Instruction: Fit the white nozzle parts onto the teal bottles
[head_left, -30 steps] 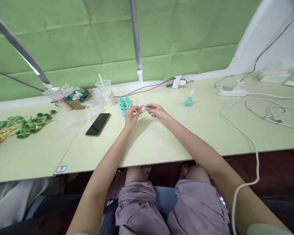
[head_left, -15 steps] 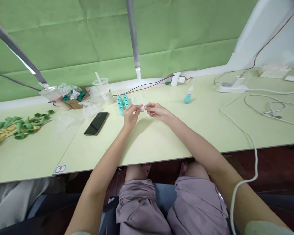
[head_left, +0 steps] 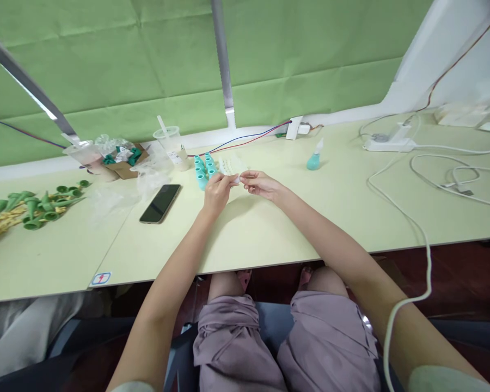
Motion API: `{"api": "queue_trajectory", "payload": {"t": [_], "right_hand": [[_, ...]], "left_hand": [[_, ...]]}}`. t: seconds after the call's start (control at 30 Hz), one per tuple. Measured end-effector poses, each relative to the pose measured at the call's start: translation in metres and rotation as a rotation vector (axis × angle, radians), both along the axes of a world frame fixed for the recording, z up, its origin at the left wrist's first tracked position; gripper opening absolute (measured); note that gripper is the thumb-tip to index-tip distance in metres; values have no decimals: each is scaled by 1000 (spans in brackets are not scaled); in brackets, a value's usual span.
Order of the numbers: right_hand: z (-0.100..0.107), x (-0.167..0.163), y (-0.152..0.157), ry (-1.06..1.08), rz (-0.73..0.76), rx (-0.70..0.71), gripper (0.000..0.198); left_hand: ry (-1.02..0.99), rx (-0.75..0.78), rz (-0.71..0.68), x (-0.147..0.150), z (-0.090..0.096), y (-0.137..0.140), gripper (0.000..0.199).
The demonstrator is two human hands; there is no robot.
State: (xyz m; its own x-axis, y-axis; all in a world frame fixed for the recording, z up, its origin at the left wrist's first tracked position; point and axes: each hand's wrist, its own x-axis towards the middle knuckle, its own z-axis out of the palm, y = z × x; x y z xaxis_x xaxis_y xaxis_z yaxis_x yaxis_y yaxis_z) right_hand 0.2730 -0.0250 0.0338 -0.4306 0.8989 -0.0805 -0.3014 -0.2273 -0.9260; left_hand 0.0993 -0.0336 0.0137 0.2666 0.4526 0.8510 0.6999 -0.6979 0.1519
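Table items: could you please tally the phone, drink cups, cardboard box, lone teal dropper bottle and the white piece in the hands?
Phone: 1
Drink cups: 2, the other left of the box
Cardboard box: 1
Teal dropper bottle: 1
Small white piece, pinched between left hand and right hand: 1
Total: 6

My pale yellow-green desk (head_left: 269, 228) fills the middle of the frame. A black phone (head_left: 160, 203) lies left of centre, with teal caps (head_left: 203, 166) clustered above it. Green cones (head_left: 32, 204) are heaped at the far left, beside a cardboard box (head_left: 124, 163) and a plastic cup (head_left: 169, 140). A teal bottle (head_left: 313, 159) stands right of centre; white cables (head_left: 441, 174) sprawl at upper right.
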Motion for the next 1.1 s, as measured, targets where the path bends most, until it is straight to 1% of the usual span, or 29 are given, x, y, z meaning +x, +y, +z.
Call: {"api": "queue_trajectory", "payload": {"t": [0.17,0.27,0.37,0.5,0.73,0.93,1.1], "right_hand": [[-1,4,4,21,76,36,23],[-1,5,6,52,74,-13,18],[-1,5,7,83,73,-47,16],[-1,5,6,81,76,-15,14],[1,3,3,74,7,18,14],[4,-3,-3,83,-61,34,13],[4,-5,-4,71,-94,65,11]], "left_hand": [[46,69,62,2,1,-1,27],[55,87,80,3,2,-3,27],[48,79,61,3,2,-3,28],[30,31,50,2,3,-4,29],[9,27,61,4,4,-4,29],[-74,-72,75,4,3,-1,27],[-106,-99,75,4,3,0,27]]}}
